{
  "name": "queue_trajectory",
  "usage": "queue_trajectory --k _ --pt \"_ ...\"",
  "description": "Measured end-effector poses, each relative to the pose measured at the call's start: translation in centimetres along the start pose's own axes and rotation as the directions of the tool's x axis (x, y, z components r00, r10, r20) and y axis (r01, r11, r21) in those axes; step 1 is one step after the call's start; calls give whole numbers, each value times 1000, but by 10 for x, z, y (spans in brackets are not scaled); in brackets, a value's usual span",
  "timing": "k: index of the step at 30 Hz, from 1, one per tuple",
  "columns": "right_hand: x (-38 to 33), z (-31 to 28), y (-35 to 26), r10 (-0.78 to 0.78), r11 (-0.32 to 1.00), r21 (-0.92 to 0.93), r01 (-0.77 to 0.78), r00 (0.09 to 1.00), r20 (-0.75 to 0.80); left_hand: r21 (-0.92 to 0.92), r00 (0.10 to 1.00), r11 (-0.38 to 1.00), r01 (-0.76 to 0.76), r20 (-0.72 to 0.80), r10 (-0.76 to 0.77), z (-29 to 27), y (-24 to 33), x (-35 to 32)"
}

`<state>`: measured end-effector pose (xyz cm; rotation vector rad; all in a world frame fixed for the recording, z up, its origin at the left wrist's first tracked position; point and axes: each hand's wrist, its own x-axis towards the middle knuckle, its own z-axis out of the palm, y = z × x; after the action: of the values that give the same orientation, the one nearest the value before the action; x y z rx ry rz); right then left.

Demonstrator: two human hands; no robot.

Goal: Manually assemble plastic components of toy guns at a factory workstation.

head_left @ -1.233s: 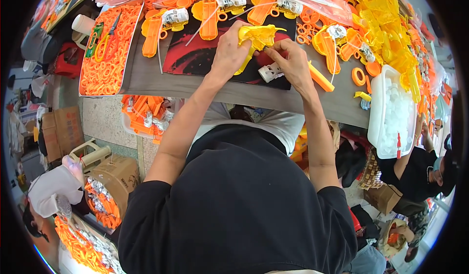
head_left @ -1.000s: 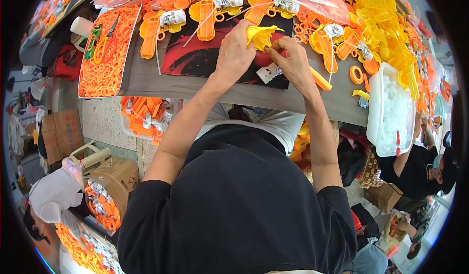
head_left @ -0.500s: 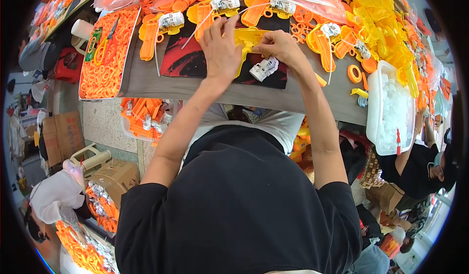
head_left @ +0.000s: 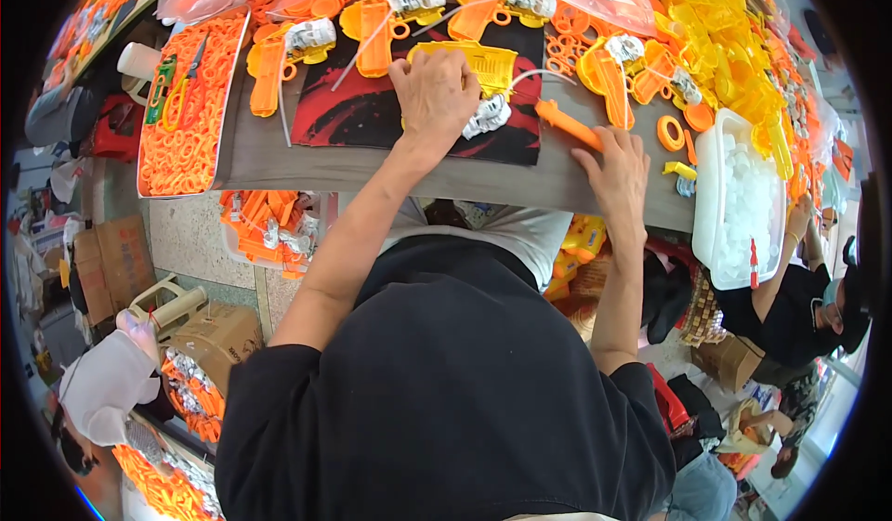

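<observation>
Left hand point(head_left: 437, 98) arches over yellow shell point(head_left: 495, 64) — right hand point(head_left: 617, 170) at orange rod point(head_left: 569, 125).

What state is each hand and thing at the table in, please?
left hand: fingers curled over the yellow shell
right hand: at the near end of the orange bar, grip unclear
yellow shell: partly covered
scissors: lying on orange rings, seemingly shut
white-rimmed tray: open, filled with those rings
white bin: open, holding translucent pieces
</observation>
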<state>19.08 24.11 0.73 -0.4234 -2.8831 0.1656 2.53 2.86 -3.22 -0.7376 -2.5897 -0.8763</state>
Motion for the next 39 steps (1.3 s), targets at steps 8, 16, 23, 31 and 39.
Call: queue_trajectory --k 8,16,23,31,39 --pt "18 -6 6 180 733 646 -213 977 117 -29 994 995 -90 -60 88 -6 1 5" --pt "10 -14 -1 53 636 768 79 988 -145 -608 956 790 76 270 116 12 27 37" --pt "28 9 31 317 439 896 -72 945 -79 -633 989 763 -128 -25 145 -13 35 0" --pt "72 -27 -20 -23 736 605 304 904 -426 -460 896 788 -409 -40 442 -23 55 -14" --pt "32 6 -100 -839 399 162 902 431 -331 -798 763 22 603 569 -306 -59 3 -19"
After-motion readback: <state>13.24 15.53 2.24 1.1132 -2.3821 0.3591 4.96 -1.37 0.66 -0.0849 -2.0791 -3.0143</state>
